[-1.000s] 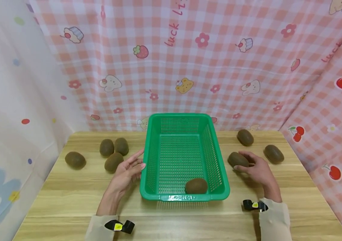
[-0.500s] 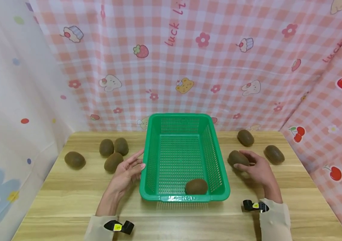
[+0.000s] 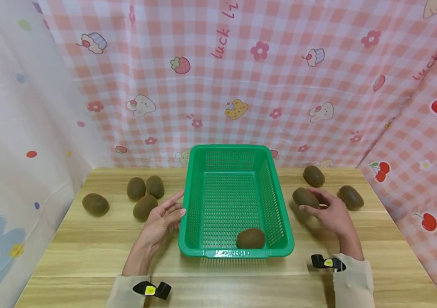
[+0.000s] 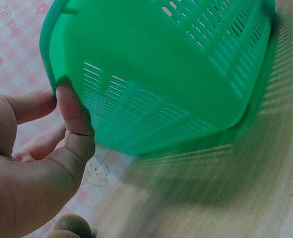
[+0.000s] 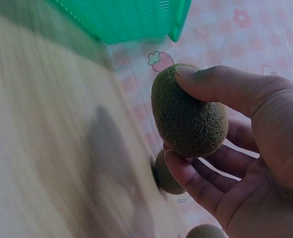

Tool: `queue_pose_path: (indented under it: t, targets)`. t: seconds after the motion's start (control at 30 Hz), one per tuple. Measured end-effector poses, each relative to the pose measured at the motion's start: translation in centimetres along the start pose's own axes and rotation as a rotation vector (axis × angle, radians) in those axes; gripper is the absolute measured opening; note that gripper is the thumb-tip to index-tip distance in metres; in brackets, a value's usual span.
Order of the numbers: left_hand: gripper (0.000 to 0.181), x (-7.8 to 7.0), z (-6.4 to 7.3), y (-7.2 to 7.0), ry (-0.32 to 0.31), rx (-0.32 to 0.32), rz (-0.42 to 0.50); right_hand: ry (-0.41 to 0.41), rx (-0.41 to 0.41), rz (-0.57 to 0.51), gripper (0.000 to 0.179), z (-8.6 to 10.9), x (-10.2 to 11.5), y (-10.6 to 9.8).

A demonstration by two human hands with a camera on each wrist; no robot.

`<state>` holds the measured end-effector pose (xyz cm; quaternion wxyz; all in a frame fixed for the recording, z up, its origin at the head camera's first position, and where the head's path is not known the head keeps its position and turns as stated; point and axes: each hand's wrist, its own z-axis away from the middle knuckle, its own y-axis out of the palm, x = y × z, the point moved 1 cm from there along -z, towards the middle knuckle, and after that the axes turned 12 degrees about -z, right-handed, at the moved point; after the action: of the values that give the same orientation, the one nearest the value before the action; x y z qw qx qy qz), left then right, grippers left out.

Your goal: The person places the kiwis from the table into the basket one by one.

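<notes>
My right hand [image 3: 331,214] grips a brown kiwi [image 3: 305,198] between thumb and fingers, right of the basket. In the right wrist view this fuzzy kiwi [image 5: 183,111] is held above the table, its shadow falling apart from it. My left hand [image 3: 158,222] touches the left rim of a green plastic basket [image 3: 283,214] with thumb and extended fingers. The left wrist view shows the thumb [image 4: 74,116] against the outer side of the rim. One kiwi [image 3: 251,238] lies inside the basket at the near right corner.
On the right lie two more kiwis, one at the back [image 3: 313,176] and one beside the right hand [image 3: 351,197]. Left of the basket, a cluster of kiwis [image 3: 145,207] and a single kiwi [image 3: 96,204] rest on the wooden table [image 3: 218,284]. A checked cloth [image 3: 218,85] hangs behind.
My right hand has raised the kiwi off the table. The left hand and the basket have stayed in place.
</notes>
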<state>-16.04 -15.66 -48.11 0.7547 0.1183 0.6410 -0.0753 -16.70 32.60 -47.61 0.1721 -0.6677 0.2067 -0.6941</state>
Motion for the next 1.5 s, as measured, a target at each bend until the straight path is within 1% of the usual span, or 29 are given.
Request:
queue_pose_path:
  t: [0.33, 0.57, 0.73, 1.1, 1.33, 1.5]
  targets:
    - [0.068, -0.1, 0.0, 0.0, 0.002, 0.001, 0.003, -0.025, -0.006, -0.024, 0.068, 0.3, 1.3, -0.2]
    - [0.067, -0.1, 0.0, 0.1, -0.004, -0.002, -0.003, -0.042, -0.011, -0.039, 0.068, 0.5, 1.8, -0.2]
    - [0.067, -0.1, 0.0, 0.2, 0.003, 0.007, -0.003, -0.039, -0.025, -0.049, 0.069, 0.6, 2.0, -0.2]
    - [0.067, -0.1, 0.1, 0.0, 0.004, -0.003, -0.007, -0.042, -0.049, -0.097, 0.070, 0.6, 2.9, 0.1]
    - [0.067, 0.1, 0.0, 0.0, -0.001, -0.006, -0.019, -0.030, -0.049, -0.130, 0.069, 0.9, 3.6, 0.3]
    - [0.067, 0.0, 0.0, 0.0, 0.003, -0.006, -0.024, -0.045, -0.049, -0.153, 0.067, 0.9, 4.3, 0.4]
